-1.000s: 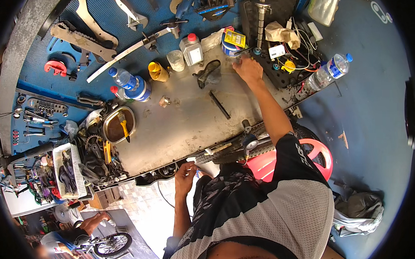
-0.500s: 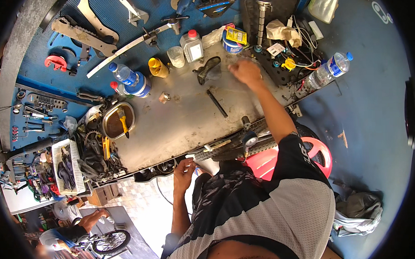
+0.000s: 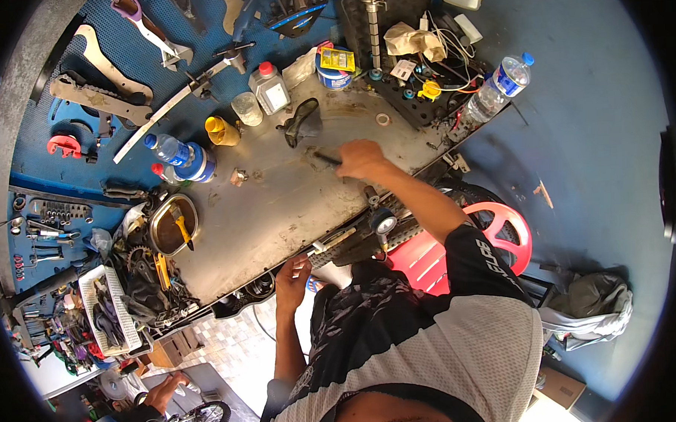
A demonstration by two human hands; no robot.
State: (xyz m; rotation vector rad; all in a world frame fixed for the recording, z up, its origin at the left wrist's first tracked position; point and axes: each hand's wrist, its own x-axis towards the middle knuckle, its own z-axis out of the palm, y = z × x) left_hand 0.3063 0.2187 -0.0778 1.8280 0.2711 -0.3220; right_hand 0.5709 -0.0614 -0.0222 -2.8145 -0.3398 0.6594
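Note:
My right hand [image 3: 361,159] is closed round one end of a short black rod [image 3: 323,158] over the metal bench top [image 3: 263,206]. The rod's free end points left, and the fingertips are partly hidden behind the hand. Just beyond it lies a dark, translucent pouch-like piece with a black rim [image 3: 302,123]. A small pale ring [image 3: 383,119] rests to the right. At the bench's near edge my left hand [image 3: 291,278] has its fingers curled together. Whatever they pinch, if anything, is too small to make out. Close by is a light-handled tool [image 3: 332,242].
Bottles [image 3: 195,162], a yellow cup [image 3: 222,131], a grey red-capped container [image 3: 269,88] and a blue tub [image 3: 334,70] line the back. An oval metal tray [image 3: 193,216] holds a yellow brush [image 3: 181,225]. A gauge [image 3: 383,223] stands at the front edge. Another person is at lower left.
My right hand has moved nearer and taken hold of the black rod, which lay on the bench. The pale ring now shows. The whole view has shifted; my left hand stays by the edge.

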